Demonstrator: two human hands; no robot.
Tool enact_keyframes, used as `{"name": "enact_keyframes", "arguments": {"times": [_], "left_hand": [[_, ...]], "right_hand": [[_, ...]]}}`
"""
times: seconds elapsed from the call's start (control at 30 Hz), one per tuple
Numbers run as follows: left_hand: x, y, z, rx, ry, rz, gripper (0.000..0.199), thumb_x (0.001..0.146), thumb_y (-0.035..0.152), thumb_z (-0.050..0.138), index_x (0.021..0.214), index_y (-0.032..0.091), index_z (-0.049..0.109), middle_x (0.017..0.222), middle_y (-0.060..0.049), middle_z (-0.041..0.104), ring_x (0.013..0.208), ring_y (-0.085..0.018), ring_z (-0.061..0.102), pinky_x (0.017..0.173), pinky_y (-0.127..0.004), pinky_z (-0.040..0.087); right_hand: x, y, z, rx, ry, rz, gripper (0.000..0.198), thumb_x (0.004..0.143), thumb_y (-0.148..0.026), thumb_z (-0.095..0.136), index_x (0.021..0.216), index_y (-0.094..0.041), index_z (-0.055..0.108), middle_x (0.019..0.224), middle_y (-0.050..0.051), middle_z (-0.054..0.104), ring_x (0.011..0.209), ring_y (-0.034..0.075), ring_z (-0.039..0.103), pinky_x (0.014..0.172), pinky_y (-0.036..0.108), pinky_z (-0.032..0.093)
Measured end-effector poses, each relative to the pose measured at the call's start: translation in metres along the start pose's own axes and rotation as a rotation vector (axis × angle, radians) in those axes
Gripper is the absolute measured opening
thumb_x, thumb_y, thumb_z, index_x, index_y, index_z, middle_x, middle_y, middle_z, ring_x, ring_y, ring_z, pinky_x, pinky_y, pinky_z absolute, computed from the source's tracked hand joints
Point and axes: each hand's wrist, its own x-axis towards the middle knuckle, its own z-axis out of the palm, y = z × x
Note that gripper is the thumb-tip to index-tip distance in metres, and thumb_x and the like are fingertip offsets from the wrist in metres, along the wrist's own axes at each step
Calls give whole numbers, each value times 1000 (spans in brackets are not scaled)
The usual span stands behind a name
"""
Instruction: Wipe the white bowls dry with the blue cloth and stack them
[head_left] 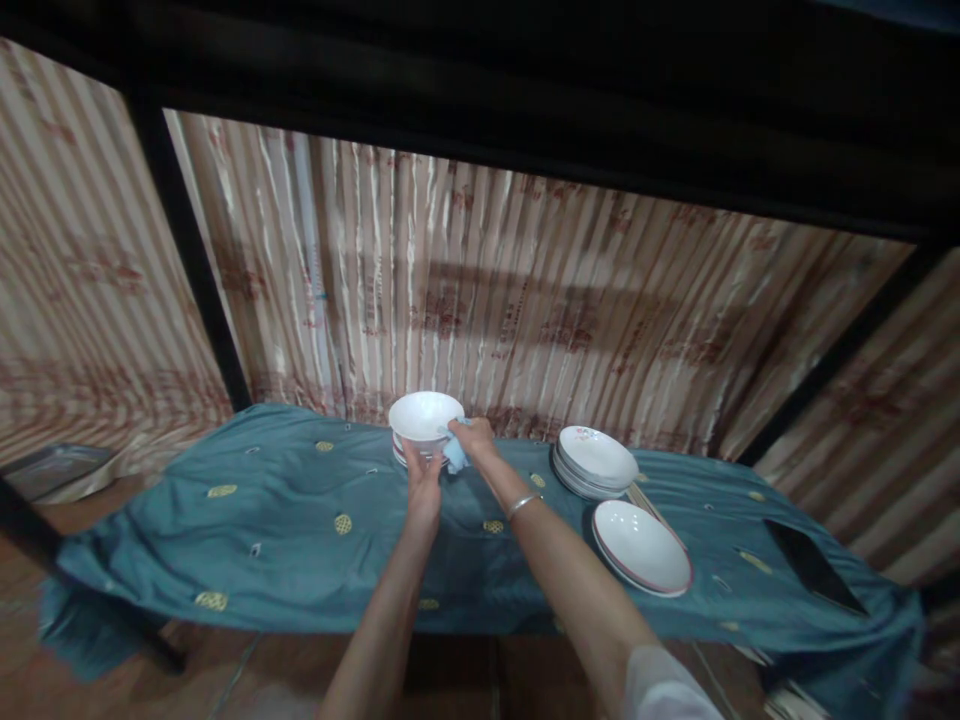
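Observation:
A white bowl [426, 412] is tipped slightly toward me over a small stack of dishes [399, 450] near the back edge of the cloth-covered surface. My left hand [422, 478] grips the bowl at its near side, thumb up along the rim. Pinched in my right hand [474, 438] is a light blue cloth [457, 452], pressed against the bowl's right rim. Whether the bowl rests on the dishes or hangs just above them, I cannot tell. A silver bangle circles my right wrist.
To the right stand a stack of white plates [598, 457] and, closer, red-rimmed dishes [643, 547]. A dark flat object [815, 565] lies at the far right. Teal fabric [300, 540] covers the surface. Black frame posts [191, 250] and a striped curtain [480, 300] surround it.

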Motion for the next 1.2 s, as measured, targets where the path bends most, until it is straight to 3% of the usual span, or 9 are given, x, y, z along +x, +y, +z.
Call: {"name": "enact_keyframes", "arguments": {"times": [0.17,0.27,0.43,0.7,0.8,0.87,1.0,1.07,1.2], "left_hand": [[-45,22,11,-138,19,-37,77,89,35,51,149,31,4,141,-10,51,125,-20,52,103,-37,42],[-66,24,12,-207,90,-207,58,91,34,48,142,27,22,120,-12,66,103,-20,67,97,-41,47],[-88,13,18,-263,50,-409,44,86,18,53,129,20,42,102,-11,71,73,-17,72,84,-39,56],[-103,-11,14,-55,-31,-529,49,84,6,51,132,12,43,66,-3,69,55,-15,69,65,-32,60],[-104,-20,12,31,-71,-572,51,85,5,50,135,9,41,64,-4,69,54,-17,68,61,-30,59],[-107,-27,12,44,-87,-605,53,84,8,54,136,9,41,64,-5,70,54,-19,69,59,-31,58],[-111,-34,14,65,-138,-645,50,85,12,56,134,11,44,64,-4,71,56,-20,69,58,-30,57],[-112,-34,13,72,-167,-651,46,87,13,53,132,11,44,63,-4,70,58,-20,70,59,-30,57],[-111,-33,10,81,-230,-651,42,88,21,54,128,11,47,69,-7,72,68,-22,71,65,-33,57]], "right_hand": [[-44,26,-14,151,35,-8,27,73,-34,54,69,-12,71,60,2,67,56,14,63,47,19,41],[-74,50,-31,180,77,0,23,70,-32,55,58,-15,65,51,-1,61,50,13,57,45,19,37],[-110,89,-58,171,129,-9,23,65,-32,57,46,-19,53,44,-5,50,48,12,49,46,20,32],[-143,148,-99,-5,-38,-164,43,74,-47,54,42,-19,47,40,-4,43,43,10,42,45,21,27],[-144,147,-118,-121,98,-246,44,83,-51,45,59,-17,61,55,1,60,55,16,55,54,24,39],[-139,142,-120,-173,181,-361,40,87,-47,43,89,-14,67,87,9,69,84,22,63,75,30,47],[-125,143,-104,-269,-4,-472,55,84,-42,55,129,-11,52,138,19,48,131,28,41,106,41,35],[-119,150,-96,-314,-138,-479,58,82,-40,59,131,-11,51,144,19,42,136,30,35,109,44,32],[-107,159,-99,-274,-111,-501,40,90,-28,47,125,-12,57,135,16,53,128,25,48,107,40,36]]}}
